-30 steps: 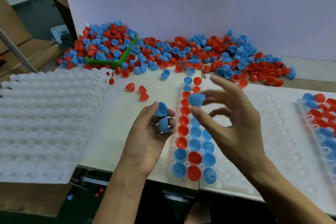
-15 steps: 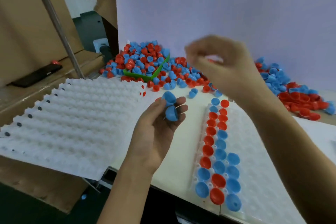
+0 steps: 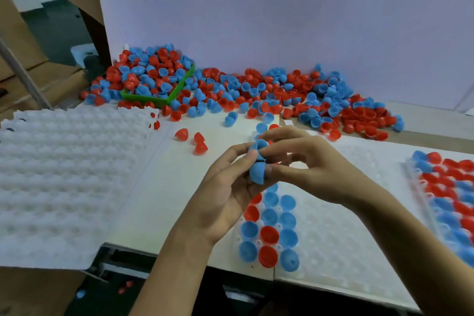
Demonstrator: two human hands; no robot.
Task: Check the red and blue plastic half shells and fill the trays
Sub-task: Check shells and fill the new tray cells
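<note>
Two small blue plastic half shells (image 3: 257, 170) sit between the person's fingertips over the near part of the bench, one dome-down at the bottom of the cluster, the other above it by the left thumb. The left hand (image 3: 225, 195) curls its thumb and fingers round them; the right hand (image 3: 315, 169) pinches at the upper shell with thumb and forefinger, its other fingers loosely bent. These thin moulded cups look very light, stiff and smooth, so they probably slip easily and would likely deform if squeezed hard; a light pinch across the rim, or rim against dome, seems the safest hold. Just below the hands lies a translucent white dimpled plastic tray (image 3: 341, 244), its left columns already holding red and blue shells, most of them open side up, the rest of its pockets bare. A second tray packed with red and blue shells (image 3: 456, 202) lies at the right edge. To the left rests a white bumpy foam-like sheet (image 3: 64, 182). Behind, a loose heap of red and blue shells (image 3: 256, 95) spills around a green plastic bin (image 3: 156, 97) against a pale backboard (image 3: 282, 13).
</note>
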